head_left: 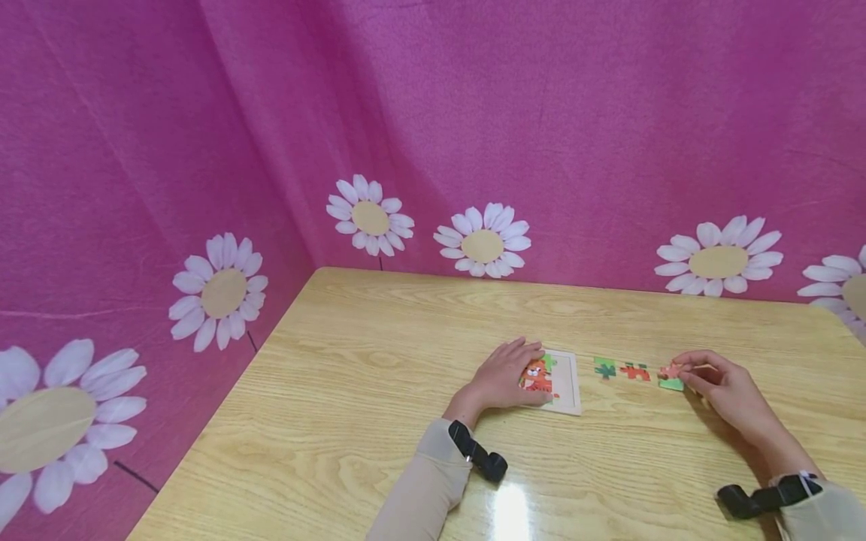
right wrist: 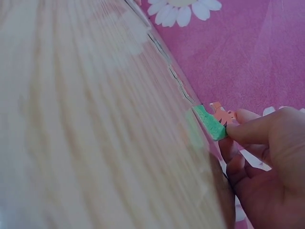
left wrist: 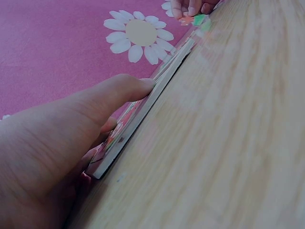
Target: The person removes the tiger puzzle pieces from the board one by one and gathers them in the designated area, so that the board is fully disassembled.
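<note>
My left hand (head_left: pixel 504 378) lies across the left part of a wooden puzzle board (head_left: pixel 570 383), holding it between the thumb at the near edge and the fingers toward the far edge. An orange tiger picture (head_left: pixel 537 373) shows on the board beside the palm; the hand covers some of it. In the left wrist view the thumb (left wrist: pixel 126 87) rests on the board's edge. Off to the right, my right hand (head_left: pixel 727 391) pinches an orange and green puzzle piece (right wrist: pixel 210 125) between thumb and fingers, close over the table.
Between the board and the right hand lie a green puzzle piece (head_left: pixel 605 367) and an orange one (head_left: pixel 635 372). The wood-grain table (head_left: pixel 379 376) backs onto a pink curtain (head_left: pixel 541 135) with daisies. Each wrist carries a black strap with a camera (head_left: pixel 479 454).
</note>
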Demonstrator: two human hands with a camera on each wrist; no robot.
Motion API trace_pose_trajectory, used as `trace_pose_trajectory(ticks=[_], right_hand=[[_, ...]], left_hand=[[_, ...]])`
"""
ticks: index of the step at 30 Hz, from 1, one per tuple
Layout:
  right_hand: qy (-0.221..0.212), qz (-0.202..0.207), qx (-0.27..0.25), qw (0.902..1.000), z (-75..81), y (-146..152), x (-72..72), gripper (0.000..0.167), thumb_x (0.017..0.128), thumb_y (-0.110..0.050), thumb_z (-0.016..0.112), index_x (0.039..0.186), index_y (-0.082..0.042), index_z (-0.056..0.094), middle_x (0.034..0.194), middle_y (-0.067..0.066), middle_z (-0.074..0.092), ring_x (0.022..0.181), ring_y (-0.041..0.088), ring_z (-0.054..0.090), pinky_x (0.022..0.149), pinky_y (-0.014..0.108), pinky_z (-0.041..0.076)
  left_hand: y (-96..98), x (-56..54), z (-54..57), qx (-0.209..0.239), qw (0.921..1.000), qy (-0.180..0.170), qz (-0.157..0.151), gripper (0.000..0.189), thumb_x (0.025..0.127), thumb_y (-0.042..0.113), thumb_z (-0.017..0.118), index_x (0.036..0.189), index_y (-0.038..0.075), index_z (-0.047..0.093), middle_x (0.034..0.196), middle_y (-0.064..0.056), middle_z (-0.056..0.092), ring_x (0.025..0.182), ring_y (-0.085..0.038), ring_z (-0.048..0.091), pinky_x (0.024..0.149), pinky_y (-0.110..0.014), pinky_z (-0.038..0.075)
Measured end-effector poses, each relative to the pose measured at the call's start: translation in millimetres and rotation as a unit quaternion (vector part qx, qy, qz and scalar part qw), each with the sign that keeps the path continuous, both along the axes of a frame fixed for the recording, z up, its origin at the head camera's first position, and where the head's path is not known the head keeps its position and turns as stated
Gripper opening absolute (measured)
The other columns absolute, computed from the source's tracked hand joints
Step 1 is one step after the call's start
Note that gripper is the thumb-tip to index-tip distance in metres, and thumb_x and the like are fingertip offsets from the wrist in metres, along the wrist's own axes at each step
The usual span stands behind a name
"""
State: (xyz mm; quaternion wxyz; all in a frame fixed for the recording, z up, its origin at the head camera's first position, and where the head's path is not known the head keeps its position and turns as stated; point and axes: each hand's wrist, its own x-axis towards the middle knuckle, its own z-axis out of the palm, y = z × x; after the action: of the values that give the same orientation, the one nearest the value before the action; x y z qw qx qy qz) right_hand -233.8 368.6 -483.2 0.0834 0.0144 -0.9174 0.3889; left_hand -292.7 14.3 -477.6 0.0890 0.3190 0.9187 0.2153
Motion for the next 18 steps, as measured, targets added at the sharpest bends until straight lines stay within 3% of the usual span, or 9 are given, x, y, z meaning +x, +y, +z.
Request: trace_pose_trajectory(ticks=[18], right_hand=[[0.033, 0.019, 0.032, 0.9987, -3.1, -0.1, -6.1, 0.022, 0.097, -0.011, 0.059, 0.115, 0.002, 0.062, 0.089, -0.035, 0.052, 0.076, -0.013, 0.047, 0.062, 0.009, 0.040]], left_hand=[[-0.4, -1.5, -2.2, 0.002, 1.0000, -0.003, 0.001, 0.079, 0.085, 0.055, 0.066, 0.152, 0.025, 0.035, 0.162, 0.012, 0.025, 0.154, -0.012, 0.014, 0.128, -0.030, 0.012]])
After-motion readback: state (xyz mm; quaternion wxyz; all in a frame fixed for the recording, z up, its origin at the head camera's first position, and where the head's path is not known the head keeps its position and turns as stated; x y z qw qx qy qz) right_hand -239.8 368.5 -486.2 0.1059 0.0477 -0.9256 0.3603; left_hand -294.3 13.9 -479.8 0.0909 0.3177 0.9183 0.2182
